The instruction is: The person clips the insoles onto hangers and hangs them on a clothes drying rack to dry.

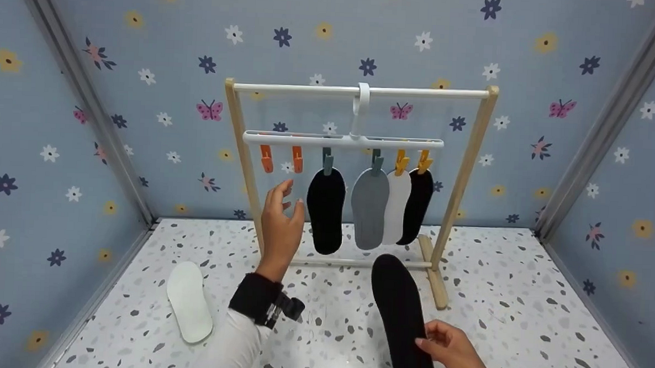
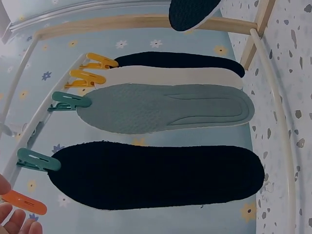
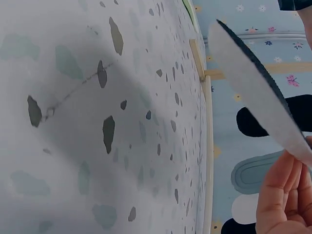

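My right hand (image 1: 453, 350) pinches a black insole (image 1: 400, 314) by its edge, between thumb and fingers. In the right wrist view that insole shows its white underside (image 3: 258, 92). My left hand (image 1: 283, 226) is raised with thumb and fingers apart, holding nothing, just below two orange clips (image 1: 297, 159). One orange clip (image 2: 25, 202) appears beside its fingers in the left wrist view; contact cannot be made out. Beside this hand a black insole (image 1: 325, 211) hangs from a green clip (image 1: 328, 163). Further right hang a grey insole (image 1: 369, 208), a white one (image 1: 397, 209) and another black one (image 1: 419, 204).
A white hanger (image 1: 343, 141) hooks over the top bar (image 1: 420, 92) of a wooden-sided rack (image 1: 466, 179). On the speckled table (image 1: 321, 338), a pale insole (image 1: 189, 302) lies at the left. Yellow clips (image 1: 401, 163) hold the rightmost insoles. Flowered walls enclose the table.
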A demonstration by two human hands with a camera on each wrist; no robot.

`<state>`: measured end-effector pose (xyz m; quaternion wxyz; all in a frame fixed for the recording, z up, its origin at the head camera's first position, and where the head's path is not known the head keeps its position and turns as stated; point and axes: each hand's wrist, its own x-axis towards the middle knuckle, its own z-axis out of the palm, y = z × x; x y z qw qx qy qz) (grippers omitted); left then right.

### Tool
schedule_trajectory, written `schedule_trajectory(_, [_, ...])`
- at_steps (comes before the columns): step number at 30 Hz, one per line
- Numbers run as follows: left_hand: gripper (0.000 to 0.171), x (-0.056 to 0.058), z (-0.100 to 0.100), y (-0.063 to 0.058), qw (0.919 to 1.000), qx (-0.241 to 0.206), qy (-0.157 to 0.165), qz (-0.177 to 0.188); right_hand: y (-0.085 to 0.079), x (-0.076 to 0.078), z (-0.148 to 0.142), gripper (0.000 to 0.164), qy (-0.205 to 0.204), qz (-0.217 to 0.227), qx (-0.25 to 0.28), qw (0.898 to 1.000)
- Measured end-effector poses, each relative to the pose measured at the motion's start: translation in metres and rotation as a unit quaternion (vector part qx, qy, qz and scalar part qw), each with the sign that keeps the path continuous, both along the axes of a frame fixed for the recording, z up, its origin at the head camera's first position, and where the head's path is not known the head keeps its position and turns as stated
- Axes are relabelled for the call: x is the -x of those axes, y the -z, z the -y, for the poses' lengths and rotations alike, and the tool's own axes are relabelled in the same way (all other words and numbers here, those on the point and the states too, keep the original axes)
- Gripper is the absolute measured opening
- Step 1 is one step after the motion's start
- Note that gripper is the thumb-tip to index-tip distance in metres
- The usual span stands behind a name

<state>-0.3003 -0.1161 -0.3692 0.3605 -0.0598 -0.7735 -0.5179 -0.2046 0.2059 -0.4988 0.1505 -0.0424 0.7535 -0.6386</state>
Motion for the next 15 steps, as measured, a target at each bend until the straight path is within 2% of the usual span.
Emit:
schedule_trajectory(9, [0.048, 0.015, -0.001, -0.013, 0.9996, -0.001, 0.004, 0.028, 0.006, -0.005, 0.008, 0.015, -0.034, 0.007, 0.010, 0.999])
schedule_trajectory(15, [0.052, 0.024, 0.001, -0.022, 0.9991, -0.005, 0.006, 0.041, 0.008, -0.010, 0.015, 0.014, -0.062, 0.002, 0.038, 0.997])
